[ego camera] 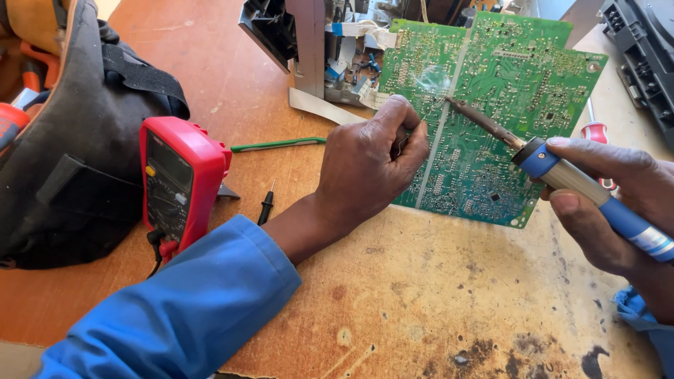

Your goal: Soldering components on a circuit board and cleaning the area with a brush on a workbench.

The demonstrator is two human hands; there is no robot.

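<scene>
Head view. Green circuit board (491, 119), flat and rigid, solder side up, dense with tiny silver joints and traces, pale line running down its middle; it lies tilted at the far side of the bench (421, 302), lower edge on the wood, upper edge against a gutted grey device chassis (309, 42) with white ribbon cables and blue connectors.

Left hand (368, 165) rests on the board's left edge, fingers (400, 116) curled together pinching a thin solder wire (404, 144), barely visible. Blue cloth sleeve (189, 309) covers that arm.

Right hand (618, 203) grips a soldering iron (562, 172): blue plastic collar, metal sleeve, blue handle with a pale label band near the back. Fingers clamped around the handle. Its dark metal tip touches the board near the upper middle, close to the left fingertips.

Bench surface is worn orange-brown board, scuffed, with pale chipped patches and black burn marks at the near edge.

Left side: red-cased multimeter (175, 182), dark screen, yellow button, propped up, black and red leads at its base. Black probe (265, 207) lies just beside it. Thin green strip (277, 144) lies between meter and hand. Black fabric tool bag (77, 140) with straps sits behind the meter.

Red-handled screwdriver (597, 132) lies beside the board's right edge. Black plastic housing (642, 49) in the far right corner.
</scene>
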